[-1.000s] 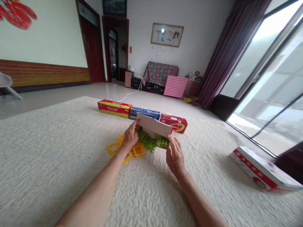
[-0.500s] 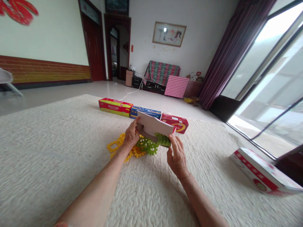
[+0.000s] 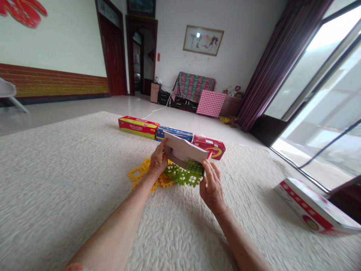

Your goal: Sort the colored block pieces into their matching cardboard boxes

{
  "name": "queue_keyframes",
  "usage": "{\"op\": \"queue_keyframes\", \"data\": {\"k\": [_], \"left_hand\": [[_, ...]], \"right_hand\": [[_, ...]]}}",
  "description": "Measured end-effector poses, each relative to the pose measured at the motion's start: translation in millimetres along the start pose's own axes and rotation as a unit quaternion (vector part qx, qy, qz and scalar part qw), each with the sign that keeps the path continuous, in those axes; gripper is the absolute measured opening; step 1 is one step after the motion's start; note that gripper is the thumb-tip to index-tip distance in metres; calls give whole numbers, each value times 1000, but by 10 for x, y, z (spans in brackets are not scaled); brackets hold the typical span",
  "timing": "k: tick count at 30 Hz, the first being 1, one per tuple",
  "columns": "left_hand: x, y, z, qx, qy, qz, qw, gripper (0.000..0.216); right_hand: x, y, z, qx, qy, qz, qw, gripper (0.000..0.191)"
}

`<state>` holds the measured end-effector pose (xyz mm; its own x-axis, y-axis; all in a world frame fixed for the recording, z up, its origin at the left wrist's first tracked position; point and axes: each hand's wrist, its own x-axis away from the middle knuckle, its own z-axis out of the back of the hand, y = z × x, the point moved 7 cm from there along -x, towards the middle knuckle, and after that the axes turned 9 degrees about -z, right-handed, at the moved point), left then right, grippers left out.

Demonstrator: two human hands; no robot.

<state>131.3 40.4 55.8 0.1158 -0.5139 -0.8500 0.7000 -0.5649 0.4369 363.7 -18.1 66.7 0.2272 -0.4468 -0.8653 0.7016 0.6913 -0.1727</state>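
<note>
My left hand (image 3: 158,161) grips the left end of an open cardboard box (image 3: 187,150), and my right hand (image 3: 211,184) grips its right end. The box is tilted toward me, with its white flap up and its opening downward. Green plastic building pieces (image 3: 192,179) with toothed edges and square windows hang at the mouth of the box and lie beneath it. Next to them, partly behind my left wrist, is a heap of yellow toothed pieces (image 3: 138,174) on the cream quilted mat (image 3: 93,210). The inside of the box is mostly hidden.
Beyond my hands, a red and yellow-green box (image 3: 138,128), a blue box (image 3: 177,133) and a red box (image 3: 210,146) stand in a row. A white and red box (image 3: 313,207) sits at the right, near the glass door (image 3: 332,109).
More green pieces have come out of the box and spread to the right below it. Both hands keep their hold on the box, almost in the same place.
</note>
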Motion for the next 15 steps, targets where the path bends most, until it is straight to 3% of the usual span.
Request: {"op": "queue_keyframes", "data": {"k": [10,15], "left_hand": [[-12,23,-25,11,19,-46,999,65],[-78,118,-5,-46,-5,-36,998,61]], "right_hand": [[0,26,9,1,6,-12,1000,77],[-23,157,26,-59,10,-112,992,69]]}}
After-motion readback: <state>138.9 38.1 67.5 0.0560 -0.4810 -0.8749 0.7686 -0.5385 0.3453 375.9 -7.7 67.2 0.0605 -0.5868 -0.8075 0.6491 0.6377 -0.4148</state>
